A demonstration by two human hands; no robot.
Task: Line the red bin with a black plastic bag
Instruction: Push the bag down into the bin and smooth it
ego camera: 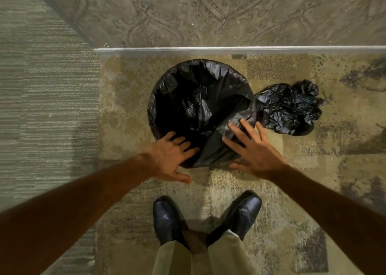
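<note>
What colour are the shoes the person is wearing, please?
The shoes are shiny black, possibly very dark navy, seen in the head view.

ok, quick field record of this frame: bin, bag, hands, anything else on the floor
bin: round, fully covered by bag, no red visible
black bag: draped over the rim, sagging inside, loose fold at near right edge
left hand: open, fingers spread on near rim
right hand: open, fingers spread on loose fold
second bag: crumpled black plastic on carpet, right of bin
wall: just behind bin
shoes: black, near the bin
</note>
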